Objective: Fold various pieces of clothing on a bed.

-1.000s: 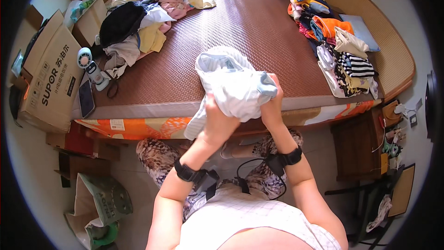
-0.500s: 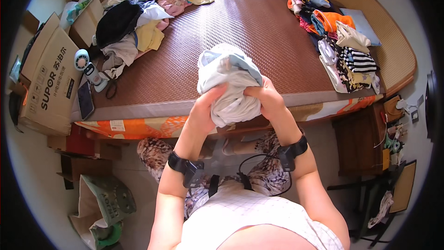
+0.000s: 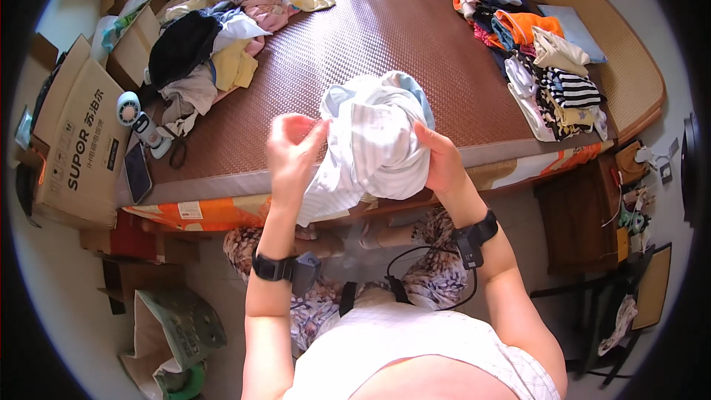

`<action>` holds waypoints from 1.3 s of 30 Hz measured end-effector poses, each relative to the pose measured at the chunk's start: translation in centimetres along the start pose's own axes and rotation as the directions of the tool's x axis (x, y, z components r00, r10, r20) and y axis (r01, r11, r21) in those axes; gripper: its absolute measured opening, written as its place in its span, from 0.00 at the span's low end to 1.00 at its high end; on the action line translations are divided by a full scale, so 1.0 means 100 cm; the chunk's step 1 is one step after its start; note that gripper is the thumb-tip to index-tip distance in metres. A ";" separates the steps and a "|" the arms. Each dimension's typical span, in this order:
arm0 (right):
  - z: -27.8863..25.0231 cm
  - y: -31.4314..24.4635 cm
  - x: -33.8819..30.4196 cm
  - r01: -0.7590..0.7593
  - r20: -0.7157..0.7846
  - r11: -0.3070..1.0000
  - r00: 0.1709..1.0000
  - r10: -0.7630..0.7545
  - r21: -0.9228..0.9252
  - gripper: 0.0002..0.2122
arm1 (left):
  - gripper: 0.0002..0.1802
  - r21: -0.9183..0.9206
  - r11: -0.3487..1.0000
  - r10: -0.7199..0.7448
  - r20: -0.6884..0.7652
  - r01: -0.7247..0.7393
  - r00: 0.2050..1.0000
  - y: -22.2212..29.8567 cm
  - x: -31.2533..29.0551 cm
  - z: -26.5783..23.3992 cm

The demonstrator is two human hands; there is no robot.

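A bunched white garment [image 3: 370, 141] with faint grey stripes and pale blue parts is held up in front of the bed's near edge. My right hand [image 3: 443, 163] grips its right side, thumb on top and fingers behind. At its left edge, my left hand [image 3: 295, 152] has curled fingers and seems to pinch the cloth; the fingertips are partly hidden. A loose striped flap hangs down at the lower left, beside my left wrist. Black straps with small devices circle both my forearms.
A brown woven mat [image 3: 370, 22] covers the bed. Heaped clothes [image 3: 185, 48] lie at the left, folded clothes [image 3: 570, 89] at the right. A small white fan [image 3: 129, 109], a phone [image 3: 138, 172] and a cardboard box [image 3: 81, 133] are at the left. A dark wooden cabinet [image 3: 574, 215] stands right.
My left hand has moved left and up to the garment's edge. The garment has been turned and loosened, and a striped flap now hangs down at its lower left.
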State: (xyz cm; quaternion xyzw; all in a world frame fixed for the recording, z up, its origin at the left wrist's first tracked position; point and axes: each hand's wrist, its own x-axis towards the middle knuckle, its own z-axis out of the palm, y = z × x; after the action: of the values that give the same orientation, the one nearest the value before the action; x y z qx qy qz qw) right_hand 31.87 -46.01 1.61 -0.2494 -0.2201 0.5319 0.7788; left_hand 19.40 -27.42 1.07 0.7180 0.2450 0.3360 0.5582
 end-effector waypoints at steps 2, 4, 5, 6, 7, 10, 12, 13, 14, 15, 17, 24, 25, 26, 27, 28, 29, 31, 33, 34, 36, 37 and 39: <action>-0.003 -0.005 0.000 0.028 -0.016 1.000 0.999 -0.028 0.009 0.22 | 0.14 -0.010 0.984 0.177 -0.044 -0.178 0.983 0.027 -0.007 -0.003; 0.005 -0.004 0.006 0.001 0.003 0.998 1.000 -0.001 -0.060 0.22 | 0.17 0.028 0.973 0.223 0.167 -0.231 0.960 0.041 -0.018 0.003; 0.012 -0.002 0.009 -0.024 0.016 0.990 1.000 0.027 -0.138 0.23 | 0.19 0.044 0.957 0.252 0.372 -0.287 0.894 0.049 -0.022 0.003; 0.023 -0.008 0.013 -0.051 -0.002 0.973 0.999 0.052 -0.227 0.21 | 0.16 0.091 0.995 -0.076 0.452 0.039 0.889 0.060 -0.017 0.000; 0.031 -0.015 0.015 -0.046 0.012 0.973 0.999 0.050 -0.227 0.21 | 0.12 -0.110 0.991 -0.014 0.446 0.070 0.895 0.053 -0.012 -0.011; 0.019 -0.053 0.008 -0.135 -0.177 0.775 0.984 0.031 -0.618 0.19 | 0.08 -0.505 0.857 -0.076 0.075 0.103 0.994 0.039 0.020 -0.073; 0.007 -0.098 0.002 -0.130 -0.238 0.709 0.970 -0.055 -0.693 0.16 | 0.10 -0.837 0.543 0.086 -0.029 -0.071 0.996 0.010 0.043 -0.156; 0.004 -0.118 0.004 -0.101 -0.234 0.679 0.966 -0.107 -0.728 0.14 | 0.12 -0.893 0.442 0.057 -0.065 -0.084 0.996 -0.003 0.053 -0.197; 0.000 -0.142 0.007 -0.077 -0.223 0.611 0.961 -0.166 -0.788 0.14 | 0.12 -0.886 0.426 0.073 -0.169 -0.184 0.983 -0.018 0.059 -0.224; -0.003 -0.165 0.013 -0.054 -0.203 0.539 0.954 -0.221 -0.841 0.14 | 0.13 -0.825 0.465 0.012 -0.356 -0.321 0.934 -0.021 0.063 -0.240; -0.003 -0.200 0.025 -0.023 -0.178 0.486 0.945 -0.276 -0.873 0.13 | 0.14 -0.832 0.383 0.010 -0.432 -0.402 0.902 -0.022 0.062 -0.247; -0.036 -0.163 0.062 0.045 -0.116 0.308 0.868 -0.483 -0.950 0.16 | 0.18 -0.434 0.901 -0.166 -0.303 0.019 0.938 -0.016 0.042 -0.134; -0.048 -0.144 0.061 0.055 -0.082 0.312 0.908 -0.411 -0.949 0.17 | 0.19 -0.270 0.950 -0.228 -0.257 0.157 0.939 -0.011 0.037 -0.117; -0.050 -0.125 0.056 -0.052 -0.146 0.277 0.933 -0.330 -0.959 0.20 | 0.20 -0.095 0.994 -0.078 -0.178 0.062 0.981 -0.018 0.035 -0.109; -0.048 -0.107 0.047 -0.157 -0.214 0.229 0.944 -0.251 -0.961 0.24 | 0.21 0.071 0.996 0.057 -0.071 -0.052 0.996 -0.027 0.035 -0.102; -0.040 -0.087 0.035 -0.329 -0.385 0.276 0.906 -0.178 -0.903 0.26 | 0.22 0.120 0.992 0.026 0.046 -0.032 0.999 -0.019 0.034 -0.089; -0.030 -0.065 0.024 -0.491 -0.541 0.310 0.835 -0.100 -0.814 0.29 | 0.23 0.172 0.985 -0.009 0.163 -0.019 0.987 -0.011 0.033 -0.079; -0.017 -0.028 0.005 -0.627 -0.605 0.307 0.777 0.173 -0.716 0.34 | 0.24 0.191 0.981 -0.005 0.222 -0.039 0.975 -0.020 0.044 -0.059; 0.000 0.002 0.000 -0.642 -0.575 0.364 0.766 0.286 -0.675 0.33 | 0.27 0.565 0.655 0.376 0.331 -0.501 0.865 -0.026 0.050 -0.036; 0.007 0.008 0.007 -0.642 -0.575 0.367 0.767 0.285 -0.673 0.33 | 0.31 0.604 0.622 0.410 0.291 -0.498 0.864 -0.037 0.052 -0.027; 0.013 0.019 0.024 -0.552 -0.563 0.545 0.809 0.168 -0.631 0.35 | 0.28 0.677 0.612 0.272 0.307 -0.410 0.912 -0.055 0.049 -0.017; 0.007 0.016 0.034 -0.533 -0.587 0.581 0.801 0.114 -0.615 0.32 | 0.26 0.741 0.585 0.138 0.309 -0.329 0.941 -0.057 0.049 -0.010; -0.031 0.008 0.060 -0.333 -0.518 0.651 0.849 -0.109 -0.682 0.26 | 0.16 0.703 0.624 0.128 0.338 -0.341 0.932 -0.056 0.042 0.001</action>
State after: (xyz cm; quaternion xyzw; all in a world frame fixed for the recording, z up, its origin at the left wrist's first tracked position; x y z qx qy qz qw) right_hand 35.17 -40.64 -0.82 -0.6944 -0.1862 0.3544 0.5979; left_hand 22.34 -23.02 -3.51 0.9464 0.1912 0.1797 0.1886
